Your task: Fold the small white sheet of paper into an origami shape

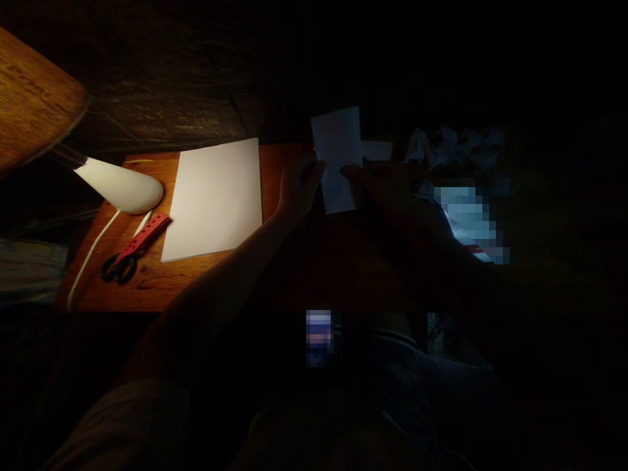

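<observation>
Above the table (196,294), both hands (299,186) hold paper (338,147)

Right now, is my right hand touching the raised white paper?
Touching. The head view shows the thumb of the right hand pressed over the face of the raised white paper, near its right edge.
</observation>
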